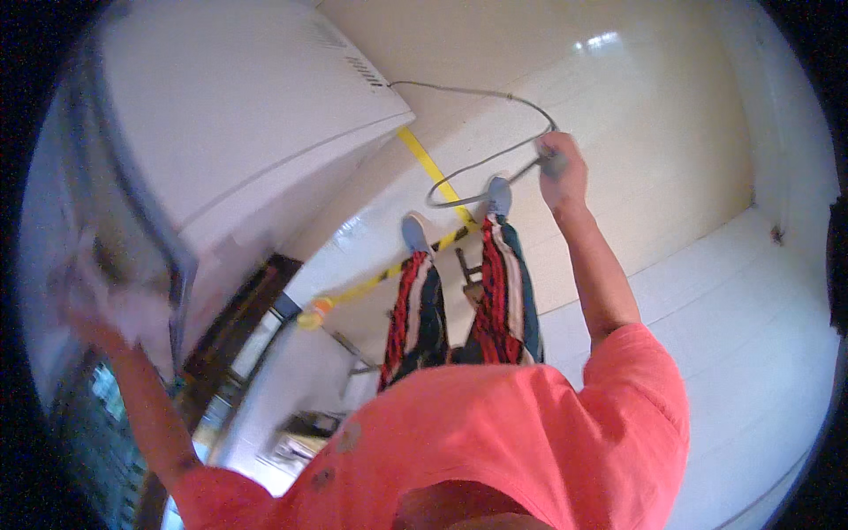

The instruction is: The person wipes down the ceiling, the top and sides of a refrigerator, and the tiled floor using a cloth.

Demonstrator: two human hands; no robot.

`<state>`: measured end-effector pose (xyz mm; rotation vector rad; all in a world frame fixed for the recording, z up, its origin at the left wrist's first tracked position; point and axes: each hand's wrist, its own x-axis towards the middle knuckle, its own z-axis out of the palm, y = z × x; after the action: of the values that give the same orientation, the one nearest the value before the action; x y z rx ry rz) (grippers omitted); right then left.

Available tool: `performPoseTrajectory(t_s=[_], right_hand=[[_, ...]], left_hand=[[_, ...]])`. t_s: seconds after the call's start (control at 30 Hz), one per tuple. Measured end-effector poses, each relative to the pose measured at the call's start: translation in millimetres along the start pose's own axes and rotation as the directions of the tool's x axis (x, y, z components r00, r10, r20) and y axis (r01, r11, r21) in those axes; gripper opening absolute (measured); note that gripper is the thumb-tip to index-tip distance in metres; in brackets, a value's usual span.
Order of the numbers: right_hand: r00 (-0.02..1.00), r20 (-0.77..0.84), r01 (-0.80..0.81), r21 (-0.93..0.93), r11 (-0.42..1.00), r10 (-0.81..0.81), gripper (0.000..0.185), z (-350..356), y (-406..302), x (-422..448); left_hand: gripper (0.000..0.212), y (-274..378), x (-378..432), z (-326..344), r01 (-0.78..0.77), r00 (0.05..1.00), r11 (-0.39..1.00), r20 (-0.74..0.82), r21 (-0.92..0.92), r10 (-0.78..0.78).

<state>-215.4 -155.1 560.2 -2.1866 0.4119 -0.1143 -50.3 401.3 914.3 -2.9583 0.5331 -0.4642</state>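
Note:
My right hand is closed around a looped grey cable, held out over the floor. One stretch of the cable runs from the vented side of a large white cabinet-like machine. A dark part shows at my palm, too blurred to tell whether it is a plug. At the far left, my left hand reaches beside the machine's grey-edged front. Motion blur hides its fingers and anything they may touch.
Yellow tape and black-and-yellow striped tape mark the beige floor. A white wall rises on the right. A dark wooden edge lies below the machine. A small orange-and-yellow object sits near the tape's end.

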Motion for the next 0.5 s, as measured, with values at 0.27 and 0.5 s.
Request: performPoseTrajectory(t_s=[0.27,0.5], right_hand=[[0.977,0.170,-0.182,0.348,0.920,0.129,0.024,-81,-79,-2],[0.860,0.389,-0.511,0.625,0.590,0.332,0.036,-78,-149,-39]], left_hand=[[0.033,32,-18,45,0.238,0.971,0.890,-0.062,0.388,-0.233],[0.038,50,-48,27,0.118,0.992,0.940,-0.074,0.319,-0.099]])
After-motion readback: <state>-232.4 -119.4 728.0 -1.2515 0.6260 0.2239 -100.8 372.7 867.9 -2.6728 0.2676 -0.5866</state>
